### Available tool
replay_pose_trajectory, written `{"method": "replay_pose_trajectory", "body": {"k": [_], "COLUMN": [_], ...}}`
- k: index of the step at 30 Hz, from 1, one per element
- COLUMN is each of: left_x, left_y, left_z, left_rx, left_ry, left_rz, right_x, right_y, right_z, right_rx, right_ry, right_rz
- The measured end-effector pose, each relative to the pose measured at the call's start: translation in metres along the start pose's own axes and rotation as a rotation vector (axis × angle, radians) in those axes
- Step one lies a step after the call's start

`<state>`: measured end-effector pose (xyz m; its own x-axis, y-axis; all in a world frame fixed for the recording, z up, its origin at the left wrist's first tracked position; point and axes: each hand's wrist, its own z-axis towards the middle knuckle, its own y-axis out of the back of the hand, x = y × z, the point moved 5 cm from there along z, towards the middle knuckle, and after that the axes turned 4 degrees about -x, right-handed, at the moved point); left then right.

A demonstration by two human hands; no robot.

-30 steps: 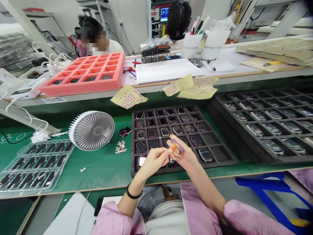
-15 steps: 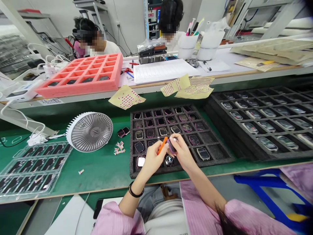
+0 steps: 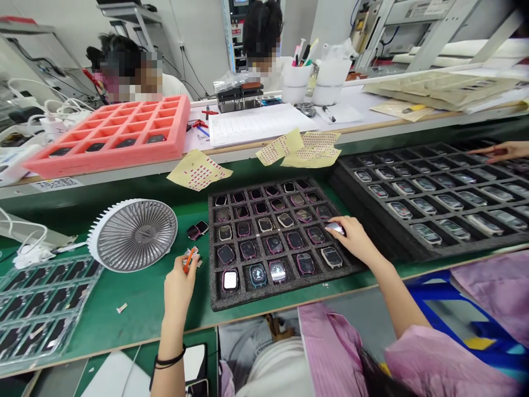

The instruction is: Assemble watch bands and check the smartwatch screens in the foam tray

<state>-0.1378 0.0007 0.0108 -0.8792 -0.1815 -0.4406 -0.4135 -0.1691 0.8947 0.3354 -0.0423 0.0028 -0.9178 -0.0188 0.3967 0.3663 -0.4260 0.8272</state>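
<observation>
An orange tool (image 3: 189, 259) is pinched in the left hand (image 3: 180, 278); a watch (image 3: 336, 227) is gripped between the right hand's (image 3: 351, 237) fingers above the black tray's (image 3: 285, 284) right side.

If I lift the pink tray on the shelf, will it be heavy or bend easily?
The pink tray is probably light for its size, as it looks like foam. Its thick walls should keep it fairly stiff. The dark devices in its front row may slide if it tips.

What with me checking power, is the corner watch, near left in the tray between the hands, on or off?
On: the watch has a screen glowing white.
</observation>
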Motion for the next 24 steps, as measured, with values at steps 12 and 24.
{"method": "replay_pose_trajectory", "body": {"k": [12, 24], "left_x": [-0.087, -0.153], "left_y": [-0.003, -0.044], "left_z": [-0.043, -0.100], "left_rx": [0.176, 0.830], "left_ry": [-0.272, -0.361], "left_rz": [-0.400, -0.944], "right_x": [0.046, 0.129], "right_y": [-0.005, -0.025], "right_z": [-0.055, -0.050], "right_rx": [0.045, 0.103], "right_ry": [0.093, -0.611], "right_rz": [-0.303, 1.404]}}
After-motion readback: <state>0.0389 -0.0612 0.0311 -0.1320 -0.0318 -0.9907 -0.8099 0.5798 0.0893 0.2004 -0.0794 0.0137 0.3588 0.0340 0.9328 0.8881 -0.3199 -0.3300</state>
